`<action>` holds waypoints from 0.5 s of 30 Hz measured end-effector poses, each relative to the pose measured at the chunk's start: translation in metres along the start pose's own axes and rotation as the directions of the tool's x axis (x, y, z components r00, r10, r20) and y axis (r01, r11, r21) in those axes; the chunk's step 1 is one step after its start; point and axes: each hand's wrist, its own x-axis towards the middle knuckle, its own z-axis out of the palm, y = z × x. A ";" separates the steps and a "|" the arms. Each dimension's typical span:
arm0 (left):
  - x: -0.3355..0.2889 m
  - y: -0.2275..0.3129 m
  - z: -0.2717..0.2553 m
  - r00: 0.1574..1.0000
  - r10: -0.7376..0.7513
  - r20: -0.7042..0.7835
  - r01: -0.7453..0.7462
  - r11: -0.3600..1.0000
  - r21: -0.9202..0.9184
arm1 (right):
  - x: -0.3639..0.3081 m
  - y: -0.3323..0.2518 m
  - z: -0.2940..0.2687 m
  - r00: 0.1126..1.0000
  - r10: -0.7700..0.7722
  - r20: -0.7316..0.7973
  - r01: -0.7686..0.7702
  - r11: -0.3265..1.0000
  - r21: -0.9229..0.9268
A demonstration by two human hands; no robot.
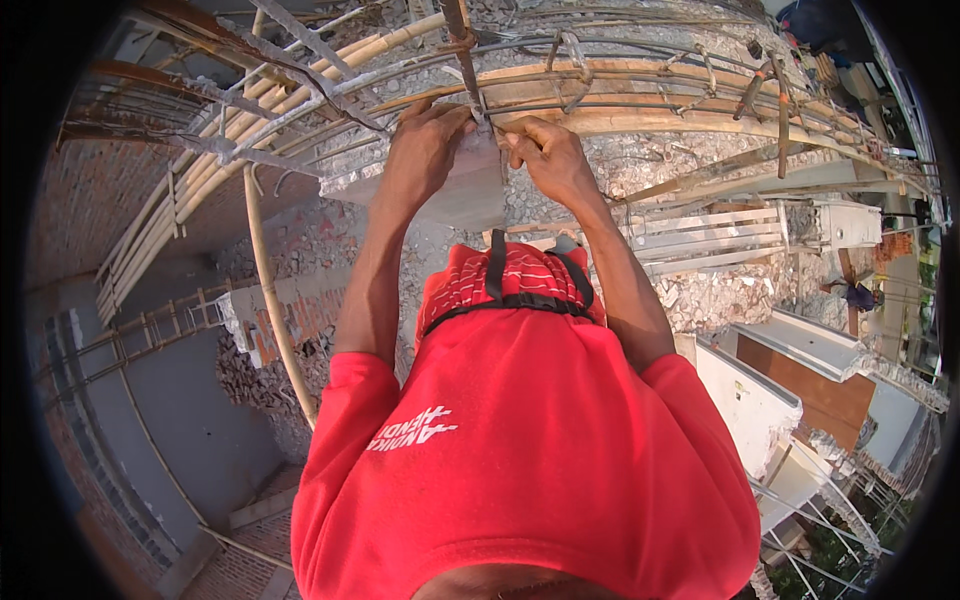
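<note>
Both my arms reach forward to an upright rusty steel rod [460, 48], where it meets long thin reinforcing bars [640, 104]. My left hand [428, 150] is at the rod's left side, its fingers curled and closed near the joint. On the other side, my right hand [548, 158] has thumb and forefinger pinched together close to the rod. Whatever either hand grips is too small or hidden to make out. Under my hands is a grey concrete block [468, 196]. Bent steel stirrups [574, 68] hang around the bars to the right.
A long wooden board [640, 84] runs behind the bars. Bamboo poles [264, 290] stand and lie at the left, beside rough steel rods [300, 38]. Two tools with orange parts [783, 105] hang at the right. Broken rubble [705, 300] lies below, near a white wall slab [745, 400].
</note>
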 end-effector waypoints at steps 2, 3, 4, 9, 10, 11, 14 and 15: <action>0.004 -0.007 -0.003 0.997 0.049 0.061 -0.048 0.999 -0.023 | -0.003 0.000 -0.004 0.999 -0.019 -0.041 0.016 0.996 -0.092; 0.006 -0.010 -0.004 0.997 0.026 0.070 -0.024 0.999 -0.031 | -0.005 0.001 -0.005 0.999 -0.023 -0.035 0.020 0.996 -0.083; 0.005 -0.012 -0.005 0.996 0.044 0.073 -0.041 0.998 -0.045 | -0.008 0.000 -0.003 0.999 -0.009 -0.040 0.005 0.997 -0.079; 0.011 -0.019 0.001 0.994 0.039 0.101 -0.027 0.993 -0.116 | -0.026 -0.004 0.017 0.971 -0.103 -0.214 0.111 0.993 0.025; 0.013 -0.016 0.005 0.996 0.061 0.062 -0.050 0.986 -0.158 | -0.030 -0.009 0.020 0.994 0.036 -0.099 -0.012 0.973 0.229; 0.016 -0.015 0.003 0.995 0.057 0.087 -0.051 0.996 -0.071 | -0.030 -0.016 0.027 0.990 0.010 -0.142 0.055 0.891 0.450; 0.017 -0.008 0.001 0.990 0.104 0.100 -0.104 0.995 -0.001 | -0.022 -0.035 0.047 0.974 -0.146 -0.171 0.209 0.869 0.448; 0.017 -0.007 0.002 0.993 0.034 0.113 -0.039 0.999 0.038 | -0.019 -0.033 0.048 0.969 -0.180 -0.168 0.229 0.910 0.346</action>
